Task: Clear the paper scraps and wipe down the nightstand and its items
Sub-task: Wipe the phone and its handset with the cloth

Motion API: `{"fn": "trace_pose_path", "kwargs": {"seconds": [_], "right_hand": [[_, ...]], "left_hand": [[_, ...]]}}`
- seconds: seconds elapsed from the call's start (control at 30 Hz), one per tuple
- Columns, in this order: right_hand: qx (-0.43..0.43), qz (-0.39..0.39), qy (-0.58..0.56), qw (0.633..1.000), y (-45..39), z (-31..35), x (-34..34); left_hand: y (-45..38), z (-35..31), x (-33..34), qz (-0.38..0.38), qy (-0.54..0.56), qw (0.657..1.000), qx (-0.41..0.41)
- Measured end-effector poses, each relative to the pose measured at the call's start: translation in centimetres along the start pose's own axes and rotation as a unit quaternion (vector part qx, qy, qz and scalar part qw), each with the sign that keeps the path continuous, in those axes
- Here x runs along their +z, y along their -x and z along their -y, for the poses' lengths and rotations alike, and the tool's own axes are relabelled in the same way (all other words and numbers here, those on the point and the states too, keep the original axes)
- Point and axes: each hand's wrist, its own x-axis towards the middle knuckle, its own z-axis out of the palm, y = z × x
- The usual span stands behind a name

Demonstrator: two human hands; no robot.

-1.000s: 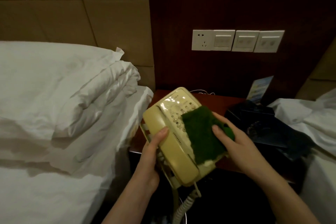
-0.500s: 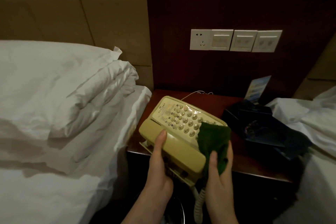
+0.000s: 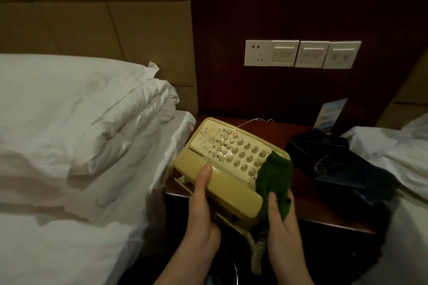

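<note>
- Your left hand (image 3: 201, 201) grips the cream telephone (image 3: 228, 164), thumb on its handset, over the nightstand (image 3: 298, 201) front-left corner.
- Your right hand (image 3: 281, 211) pinches the green cloth (image 3: 274, 178) against the phone's right end.

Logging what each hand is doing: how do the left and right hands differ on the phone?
The left hand grips the cream telephone bare, thumb on the handset; the right hand holds a green cloth against the phone's right end. The left sits by the handset, the right by the keypad side. Both grasp the telephone over the nightstand.
</note>
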Motion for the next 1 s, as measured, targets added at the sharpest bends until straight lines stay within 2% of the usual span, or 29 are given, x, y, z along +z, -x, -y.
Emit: {"fn": "trace_pose_path", "kwargs": {"seconds": [0.27, 0.47, 0.73, 0.9, 1.0], "right_hand": [[-0.081, -0.047, 0.045, 0.995, -4.2, 4.2, -1.7], [0.003, 0.009, 0.008, 1.000, -0.5, 1.7, 0.0], [-0.055, -0.030, 0.006, 0.998, -4.3, 4.5, -1.3], [0.002, 0.008, 0.002, 1.000, -1.5, 1.9, -0.4], [0.028, -0.002, -0.016, 0.999, -1.1, 1.4, -0.5]], "left_hand": [[0.2, -0.1, 0.5, 0.019, -0.022, 1.000, 0.010], [0.0, -1.5, 1.9, 0.002, -0.007, 1.000, 0.023], [0.1, -1.3, 1.2, 0.010, -0.033, 0.999, 0.008], [-0.4, -1.6, 1.5, 0.000, -0.020, 0.999, 0.030], [-0.2, -1.2, 1.6, 0.003, -0.035, 0.999, 0.029]]}}
